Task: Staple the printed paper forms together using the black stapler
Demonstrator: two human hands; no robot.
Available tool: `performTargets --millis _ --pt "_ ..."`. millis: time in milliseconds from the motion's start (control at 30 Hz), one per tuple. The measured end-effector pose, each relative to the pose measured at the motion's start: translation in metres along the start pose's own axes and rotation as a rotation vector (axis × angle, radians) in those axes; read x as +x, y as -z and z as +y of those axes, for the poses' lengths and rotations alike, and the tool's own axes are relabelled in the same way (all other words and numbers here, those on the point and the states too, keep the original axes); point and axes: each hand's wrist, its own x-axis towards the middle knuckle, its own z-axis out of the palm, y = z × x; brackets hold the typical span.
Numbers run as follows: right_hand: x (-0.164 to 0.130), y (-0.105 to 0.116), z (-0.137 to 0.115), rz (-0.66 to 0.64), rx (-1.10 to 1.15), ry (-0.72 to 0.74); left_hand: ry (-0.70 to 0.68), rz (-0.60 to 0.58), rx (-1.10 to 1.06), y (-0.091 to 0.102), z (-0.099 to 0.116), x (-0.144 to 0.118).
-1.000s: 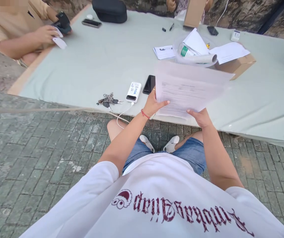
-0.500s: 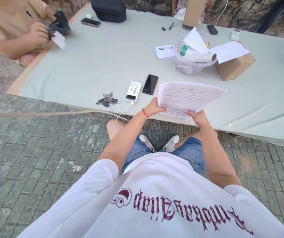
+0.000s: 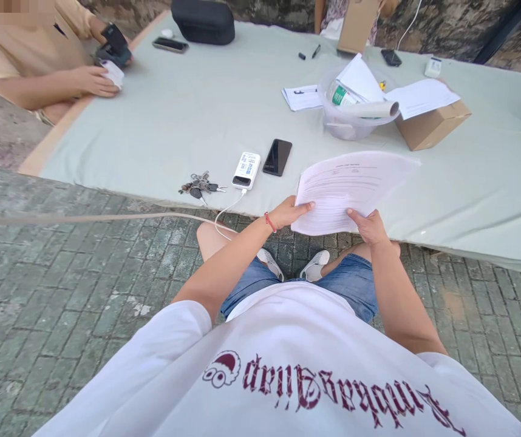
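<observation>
Paper sheets (image 3: 349,185) overhanging table edge (image 3: 447,243)

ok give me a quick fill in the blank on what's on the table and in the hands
1. Both hands, left hand and right hand, hold a stack of ____.
2. The black phone lies just right of the white ____.
3. The keys lie ____ of the power bank.
4. Loose sheets rest on a cardboard ____.

Missing words: papers; power bank; left; box

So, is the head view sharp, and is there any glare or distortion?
Head view: soft, even daylight, no hard shadows or glare; the papers in the left hand and right hand are washed pale, print unreadable; the table edge bows from the wide lens.
</observation>
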Motion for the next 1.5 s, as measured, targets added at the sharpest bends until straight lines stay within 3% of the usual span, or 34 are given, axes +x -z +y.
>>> performTargets --millis 133,267,433,567,767,1200,1500 --pt "-0.033 0.01 0.023 0.072 0.002 -0.03 0.193 -0.053 -0.382 -0.018 -0.031 -0.027" --pt "-0.064 0.022 0.046 0.128 -0.148 -0.09 0.382 0.002 -0.516 -0.035 -0.065 -0.044" --pt "-0.085 0.037 0.06 0.184 -0.217 -0.124 0.226 0.229 -0.561 -0.054 -0.085 -0.044" --pt "-0.09 0.04 0.064 0.211 -0.243 -0.14 0.093 0.454 -0.461 -0.064 -0.085 -0.04" --pt "-0.089 0.034 0.051 0.187 -0.319 -0.061 -0.001 0.52 -0.332 -0.07 -0.076 -0.037" --pt "-0.094 0.037 0.057 0.179 -0.255 -0.065 0.005 0.425 -0.418 -0.07 -0.066 -0.04" --pt "-0.086 0.046 0.048 0.18 -0.399 -0.056 0.024 0.4 -0.494 -0.062 -0.07 -0.044"
